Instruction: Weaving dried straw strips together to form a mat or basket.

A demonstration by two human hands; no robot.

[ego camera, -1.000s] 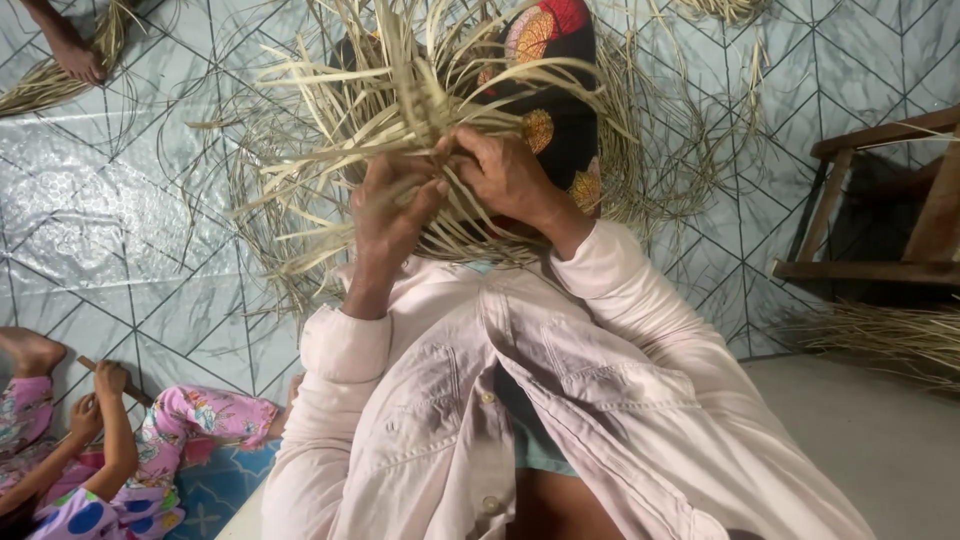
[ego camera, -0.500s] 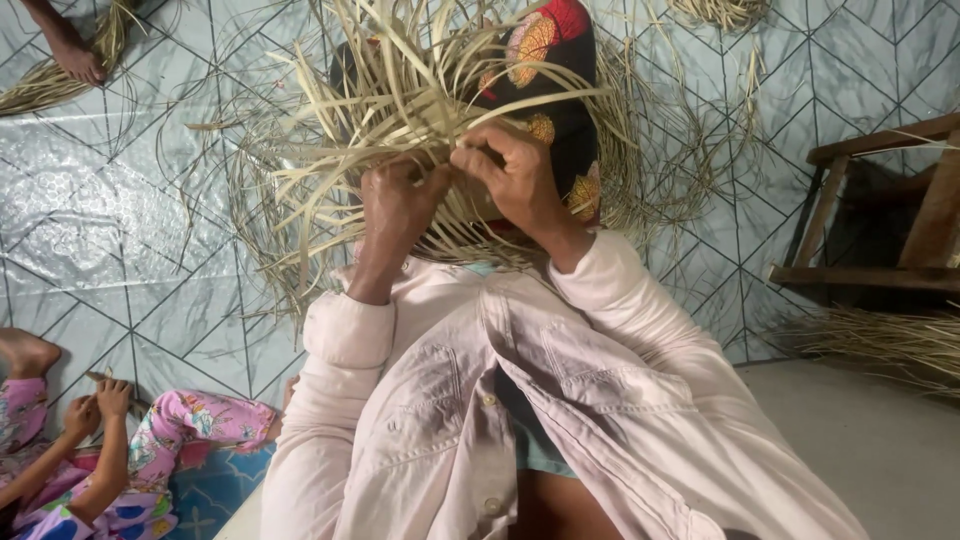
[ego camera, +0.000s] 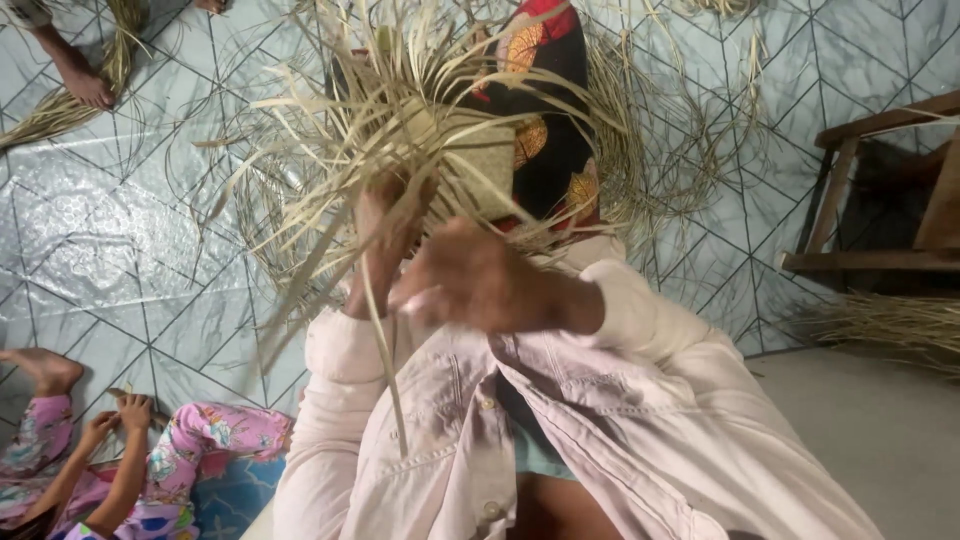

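Your left hand (ego camera: 392, 222) is up in the thick of it, fingers closed on the woven straw piece (ego camera: 440, 140), which sits raised in front of your chest with loose pale strands fanning out all round. One long strand (ego camera: 385, 350) hangs down from that grip, past your pale pink sleeve (ego camera: 345, 400). Your right hand (ego camera: 470, 280) is just beside and below the left, blurred, so you cannot tell whether it is closed on anything. Behind the weave lies a black cloth with red and orange patches (ego camera: 548, 120). On the patterned floor (ego camera: 120, 250), loose straw is scattered; a wooden stool (ego camera: 880, 190) stands at the right, and a child in pink floral clothes (ego camera: 140, 470) sits low left
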